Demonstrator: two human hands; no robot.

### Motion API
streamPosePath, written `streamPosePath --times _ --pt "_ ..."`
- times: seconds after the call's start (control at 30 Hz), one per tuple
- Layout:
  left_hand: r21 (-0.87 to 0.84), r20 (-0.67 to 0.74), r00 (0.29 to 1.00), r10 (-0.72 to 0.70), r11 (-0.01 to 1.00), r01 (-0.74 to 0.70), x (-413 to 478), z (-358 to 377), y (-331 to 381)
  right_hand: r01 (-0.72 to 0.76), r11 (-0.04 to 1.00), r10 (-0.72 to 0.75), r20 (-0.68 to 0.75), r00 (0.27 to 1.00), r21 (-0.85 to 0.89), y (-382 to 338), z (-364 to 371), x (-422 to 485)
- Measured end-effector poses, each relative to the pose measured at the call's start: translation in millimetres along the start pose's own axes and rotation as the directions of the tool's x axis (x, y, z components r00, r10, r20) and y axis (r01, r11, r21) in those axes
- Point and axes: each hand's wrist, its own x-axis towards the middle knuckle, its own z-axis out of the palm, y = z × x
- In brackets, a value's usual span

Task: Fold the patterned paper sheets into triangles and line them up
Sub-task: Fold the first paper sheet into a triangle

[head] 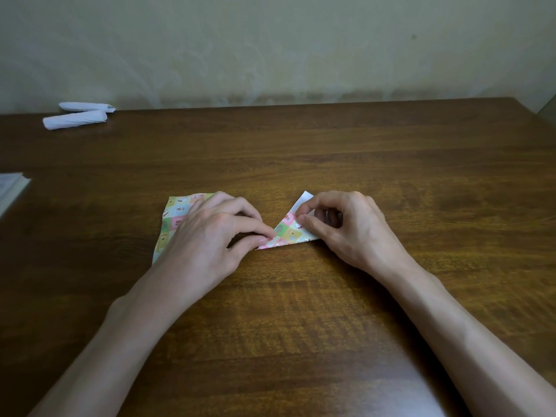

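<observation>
Nearest the camera, two bare forearms reach in from the lower corners over a dark wood-grain desk (279, 341); left forearm (120, 329) angles up to the right, right forearm (457, 329) up to the left; they converge toward mid-desk; left grip (210, 233) lies knuckles up with fingers curled, thumb and forefinger tips meeting on the lower left corner of the folded sheet (288, 231) and pinning it to the wood; right grip (352, 224) is also curled, thumb and forefinger pinching the upper right edge of that same sheet, remaining fingers tucked under the palm; folded sheet sits between the two grips at mid-desk, roughly triangular, its long edge flat on the surface, printed in pastel squares of pink, green and yellow with small cartoon figures; a white underside shows at its top tip, just above the right forefinger; beneath the left grip lies a flat patterned sheet (174, 216) in the same print, mostly covered by the hand, its left edge and far corner exposed; cannot tell whether it is one sheet or several; further out, at the left border, the corner of a pale book or pad (10, 188); at the far left rear of the desk, two white paper rolls (75, 119) lying side by side, near the back edge; behind, a plain cream wall (270, 49).
</observation>
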Motion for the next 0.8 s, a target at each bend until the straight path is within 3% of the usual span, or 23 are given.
streamPosePath --times 0.47,0.8 --pt "-0.064 -0.003 0.999 0.044 0.997 -0.044 2.7 0.2 -8.4 -0.004 1.000 0.004 0.000 1.000 -0.030 -1.3 1.9 -0.4" --pt "-0.222 0.017 0.999 -0.046 0.974 0.049 8.7 2.5 -6.9 0.001 0.999 0.000 0.017 1.000 -0.042 -3.0 0.9 -1.0"
